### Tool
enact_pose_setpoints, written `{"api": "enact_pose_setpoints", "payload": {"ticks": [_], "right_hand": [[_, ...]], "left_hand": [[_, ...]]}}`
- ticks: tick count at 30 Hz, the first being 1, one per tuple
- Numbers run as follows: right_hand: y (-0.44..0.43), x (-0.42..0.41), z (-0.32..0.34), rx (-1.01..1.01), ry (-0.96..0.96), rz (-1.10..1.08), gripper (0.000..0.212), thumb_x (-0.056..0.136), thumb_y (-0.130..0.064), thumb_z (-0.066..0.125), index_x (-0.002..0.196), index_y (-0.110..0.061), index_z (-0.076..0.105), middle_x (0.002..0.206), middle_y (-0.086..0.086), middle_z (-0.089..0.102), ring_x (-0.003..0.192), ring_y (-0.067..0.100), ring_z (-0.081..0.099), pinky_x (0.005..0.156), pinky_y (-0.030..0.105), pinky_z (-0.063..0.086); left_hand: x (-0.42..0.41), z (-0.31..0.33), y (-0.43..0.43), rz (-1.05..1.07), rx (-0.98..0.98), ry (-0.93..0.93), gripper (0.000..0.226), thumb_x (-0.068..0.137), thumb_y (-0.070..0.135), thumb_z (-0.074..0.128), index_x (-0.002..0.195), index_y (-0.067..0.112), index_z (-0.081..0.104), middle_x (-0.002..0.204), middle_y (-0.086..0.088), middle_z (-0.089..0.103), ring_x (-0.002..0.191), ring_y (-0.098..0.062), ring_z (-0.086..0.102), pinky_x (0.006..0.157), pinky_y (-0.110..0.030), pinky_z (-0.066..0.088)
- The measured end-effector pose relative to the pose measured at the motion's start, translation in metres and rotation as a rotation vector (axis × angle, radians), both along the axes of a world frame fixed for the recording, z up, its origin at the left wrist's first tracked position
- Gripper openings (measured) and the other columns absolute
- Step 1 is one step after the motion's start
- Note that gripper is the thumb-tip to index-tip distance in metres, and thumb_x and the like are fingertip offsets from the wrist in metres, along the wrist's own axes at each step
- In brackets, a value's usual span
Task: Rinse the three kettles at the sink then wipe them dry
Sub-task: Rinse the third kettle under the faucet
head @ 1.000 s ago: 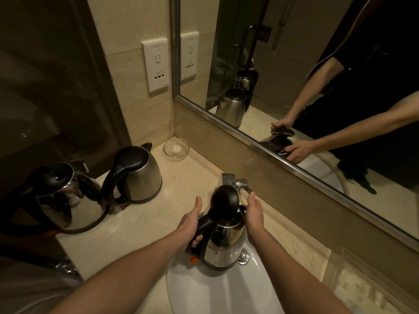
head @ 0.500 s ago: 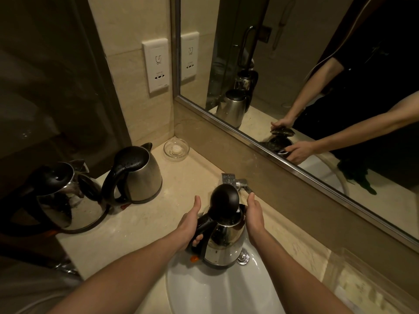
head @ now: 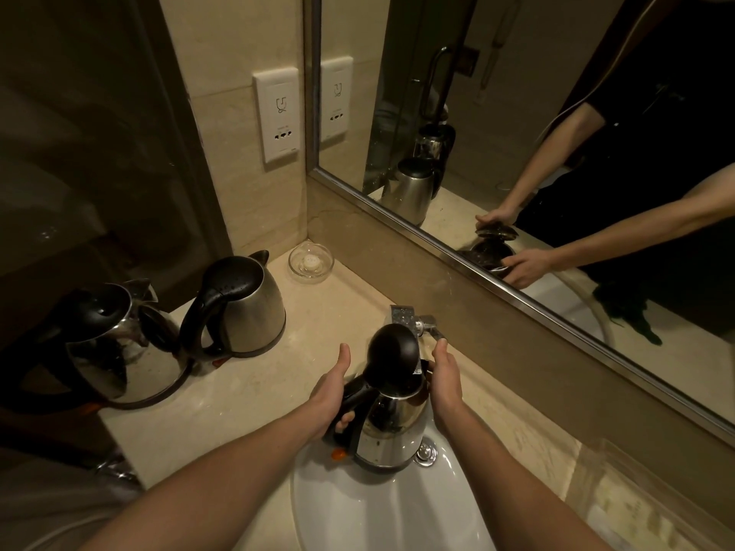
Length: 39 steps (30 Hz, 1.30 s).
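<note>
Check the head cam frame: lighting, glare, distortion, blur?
Head view: dim, warm light, with the far-left kettle half lost in shadow. Head view: wide-angle bowing shows along the mirror frame. Head view: only small highlights on the held kettle, no blown glare; no obvious motion blur.

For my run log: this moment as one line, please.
kettle: in sink, lid up; left hand: grips handle; right hand: cups kettle side
</note>
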State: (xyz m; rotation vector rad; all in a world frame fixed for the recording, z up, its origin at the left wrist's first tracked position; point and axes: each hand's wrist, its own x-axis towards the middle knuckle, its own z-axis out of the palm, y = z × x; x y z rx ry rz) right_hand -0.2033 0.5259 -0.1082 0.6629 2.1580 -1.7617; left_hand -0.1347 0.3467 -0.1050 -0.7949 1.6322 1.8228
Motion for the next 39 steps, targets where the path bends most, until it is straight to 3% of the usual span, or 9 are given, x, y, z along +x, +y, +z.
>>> {"api": "enact_pose_setpoints", "payload": {"ticks": [4,8,13,16,22,39], "right_hand": [[-0.0005,-0.0008,0.0003,0.006,-0.011,-0.008,0.065,0.101,-0.062,0.027,0.143,-0.014,0.045,0.139,0.009,0.053,0.128,0.029,0.048,0.103,0.047,0.038],[0.0011,-0.0010,0.0001,0.025,0.000,-0.010,0.065,0.102,-0.061,0.027,0.142,-0.013,0.047,0.137,0.007,0.054,0.126,0.027,0.049,0.098,0.043,0.037],[0.0024,-0.0005,-0.0021,-0.014,-0.010,-0.019,0.068,0.099,-0.066,0.028,0.142,-0.017,0.046,0.136,0.009,0.055,0.126,0.029,0.049,0.109,0.051,0.037],[0.0044,-0.0013,-0.0017,-0.025,-0.002,-0.014,0.066,0.101,-0.063,0.028,0.142,-0.015,0.046,0.129,0.006,0.055,0.120,0.026,0.049,0.107,0.048,0.038],[0.0029,-0.0008,-0.0039,-0.029,0.002,-0.030,0.079,0.090,-0.074,0.029,0.143,-0.017,0.046,0.137,0.011,0.056,0.126,0.031,0.051,0.110,0.055,0.038],[0.0052,-0.0044,-0.0058,-0.041,-0.004,-0.017,0.066,0.099,-0.065,0.028,0.141,-0.017,0.046,0.123,0.007,0.056,0.117,0.028,0.051,0.106,0.050,0.039]], "left_hand": [[-0.0010,0.0017,0.0001,0.001,-0.007,0.005,0.085,0.082,0.089,0.020,0.061,0.013,0.051,0.049,-0.004,0.047,0.038,-0.016,0.041,0.045,-0.026,0.033],[-0.0008,0.0007,0.0015,-0.004,-0.017,0.009,0.085,0.081,0.090,0.020,0.065,0.012,0.052,0.049,-0.003,0.048,0.037,-0.015,0.042,0.042,-0.025,0.033],[0.0007,0.0019,0.0031,-0.005,-0.014,0.022,0.084,0.084,0.087,0.020,0.066,0.013,0.054,0.049,-0.004,0.048,0.038,-0.015,0.042,0.044,-0.026,0.035],[0.0005,0.0012,0.0035,-0.015,-0.019,0.020,0.085,0.081,0.089,0.019,0.068,0.011,0.052,0.050,-0.005,0.048,0.038,-0.016,0.042,0.044,-0.027,0.035],[0.0010,0.0031,0.0054,-0.007,0.007,0.012,0.081,0.085,0.086,0.020,0.074,0.015,0.057,0.049,-0.004,0.048,0.038,-0.015,0.042,0.044,-0.025,0.034],[0.0000,0.0044,0.0042,-0.020,0.023,0.007,0.085,0.086,0.086,0.017,0.072,0.011,0.056,0.048,-0.004,0.047,0.036,-0.015,0.040,0.043,-0.024,0.034]]}}
